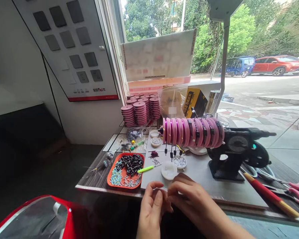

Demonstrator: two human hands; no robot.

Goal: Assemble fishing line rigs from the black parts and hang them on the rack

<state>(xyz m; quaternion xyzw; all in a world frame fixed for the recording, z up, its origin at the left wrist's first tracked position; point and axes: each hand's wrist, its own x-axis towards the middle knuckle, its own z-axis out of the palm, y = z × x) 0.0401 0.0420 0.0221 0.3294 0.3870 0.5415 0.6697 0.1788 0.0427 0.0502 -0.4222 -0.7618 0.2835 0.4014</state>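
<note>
My left hand (151, 205) and my right hand (189, 194) meet just in front of the table's near edge. Fingers on both are curled and pinched, with the fingertips close together; what they hold, if anything, is too small or hidden to make out. Just beyond them lies a round white dish (168, 170), with a bowl of white beads (179, 162) behind it. A black hand-cranked winder (236, 149) carries a row of pink spools (193, 132). Several black pieces (171, 155) dangle on lines below the spools. A yellow-green handled tool (149, 168) rests left of the dish.
An orange tray (109, 179) holds black, teal and silvery small parts. Stacks of pink spools (134, 114) stand at the back left. Pink-handled scissors (297, 192) and a red-and-wooden stick (269, 192) lie at right. A red-rimmed bag (69, 215) is at lower left.
</note>
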